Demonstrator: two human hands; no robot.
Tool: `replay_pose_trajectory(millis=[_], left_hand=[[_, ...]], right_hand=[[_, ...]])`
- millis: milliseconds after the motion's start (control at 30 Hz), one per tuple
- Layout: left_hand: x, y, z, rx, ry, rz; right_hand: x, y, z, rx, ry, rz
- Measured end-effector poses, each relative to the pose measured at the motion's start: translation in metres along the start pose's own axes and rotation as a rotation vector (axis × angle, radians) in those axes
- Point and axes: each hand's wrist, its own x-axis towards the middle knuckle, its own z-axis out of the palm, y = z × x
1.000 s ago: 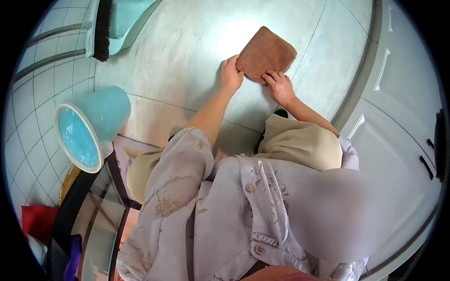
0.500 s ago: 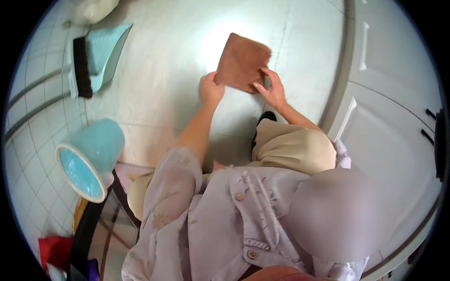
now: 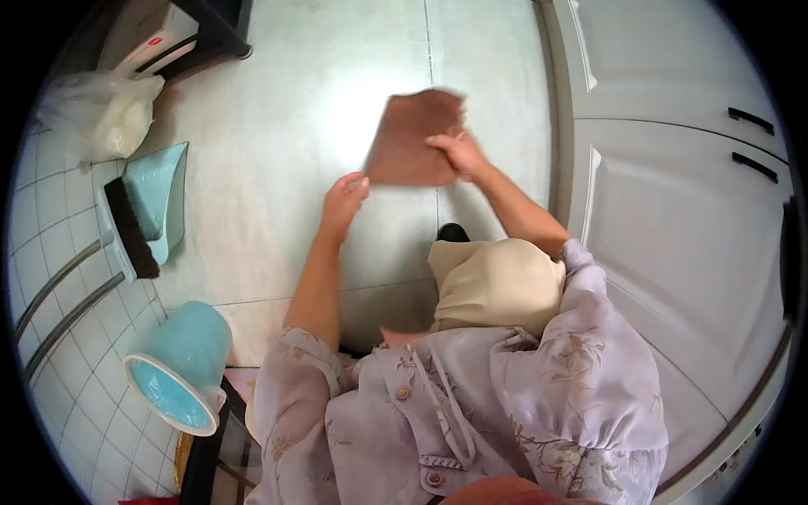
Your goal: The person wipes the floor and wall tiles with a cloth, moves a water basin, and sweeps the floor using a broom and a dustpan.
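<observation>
Fingers point(image 3: 353, 179) of the left hand point(image 3: 339, 206) pinch the cloth point(image 3: 406, 145) while the right hand point(image 3: 465, 156), looser before, now clasps it, likely steadying both sides.

I see pale floor point(image 3: 278, 168) with thin seams point(image 3: 428, 50), bright where light point(image 3: 341, 126) pools, between a white tiled wall point(image 3: 88, 345) and white cabinets point(image 3: 673, 219) with black handles point(image 3: 751, 121).

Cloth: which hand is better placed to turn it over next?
Probably the right hand: it reaches well in over the cloth, while the left hand is only at the near left corner.
</observation>
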Motion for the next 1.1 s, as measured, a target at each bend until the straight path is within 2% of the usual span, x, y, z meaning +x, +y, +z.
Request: replay_pose_trajectory(millis=[33, 100, 167, 200, 267, 300, 333, 367, 400, 467, 500, 567, 600, 633, 667, 767, 800, 867, 900, 967, 1033, 1067, 1100], left_hand=[[0.007, -0.005, -0.011, 0.075, -0.001, 0.057], [0.013, 0.000, -0.027, 0.156, -0.012, 0.115], [0.006, 0.016, -0.036, 0.252, 0.105, 0.137], [0.009, 0.016, -0.043, 0.256, 0.098, 0.135], [0.017, 0.017, -0.054, 0.391, 0.156, 0.224], [0.018, 0.020, -0.058, 0.398, 0.151, 0.222], [0.019, 0.022, -0.061, 0.580, 0.149, 0.263], [0.019, 0.025, -0.063, 0.762, 0.148, 0.306], [0.017, 0.030, -0.062, 0.772, 0.148, 0.306], [0.014, 0.040, -0.060, 1.092, 0.163, 0.331], [0.015, 0.039, -0.061, 1.105, 0.158, 0.321], [0.025, 0.034, -0.062, 1.264, 0.073, 0.250], [0.025, 0.042, -0.051, 1.275, 0.070, 0.247], [0.020, 0.050, -0.036, 1.337, 0.086, 0.134], [0.018, 0.055, -0.023, 1.393, 0.108, 0.016], [0.020, 0.060, -0.001, 1.479, 0.159, -0.072], [0.022, 0.062, 0.002, 1.483, 0.167, -0.073], [0.019, 0.059, 0.003, 1.504, 0.177, -0.107], [0.018, 0.052, -0.004, 1.514, 0.169, -0.115], [0.029, 0.046, -0.023, 1.377, 0.146, 0.022], [0.028, 0.053, -0.024, 1.374, 0.139, 0.039], [0.031, 0.056, -0.022, 1.365, 0.139, 0.060], [0.035, 0.057, -0.018, 1.362, 0.134, 0.067]], right_hand=[[-0.009, -0.021, -0.016, -0.259, 0.086, -0.195], [-0.034, -0.058, -0.050, -0.700, 0.328, -0.357], [-0.060, -0.078, -0.071, -1.111, 0.568, -0.349], [-0.069, -0.074, -0.085, -1.110, 0.575, -0.344], [-0.079, -0.039, -0.126, -1.164, 0.584, -0.485], [-0.080, -0.001, -0.158, -1.165, 0.567, -0.415], [-0.084, 0.039, -0.179, -1.222, 0.560, -0.388], [-0.087, 0.069, -0.190, -1.277, 0.551, -0.364], [-0.087, 0.083, -0.189, -1.267, 0.554, -0.362], [-0.082, 0.100, -0.185, -1.498, 0.649, -0.119], [-0.072, 0.095, -0.193, -1.487, 0.645, -0.107], [-0.022, 0.069, -0.224, -1.394, 0.600, -0.410], [0.007, 0.046, -0.233, -1.408, 0.590, -0.364], [0.037, 0.024, -0.242, -1.421, 0.577, -0.316], [0.070, 0.008, -0.257, -1.448, 0.542, -0.351], [0.146, -0.032, -0.290, -1.484, 0.438, -0.540], [0.166, -0.043, -0.296, -1.476, 0.437, -0.545], [0.185, -0.048, -0.300, -1.510, 0.499, -0.318], [0.172, -0.040, -0.300, -1.503, 0.497, -0.304], [0.137, -0.027, -0.289, -1.372, 0.430, -0.500], [0.067, 0.003, -0.265, -1.363, 0.434, -0.528], [0.023, 0.017, -0.253, -1.461, 0.386, -0.430], [-0.017, 0.035, -0.238, -1.334, 0.395, -0.343]])
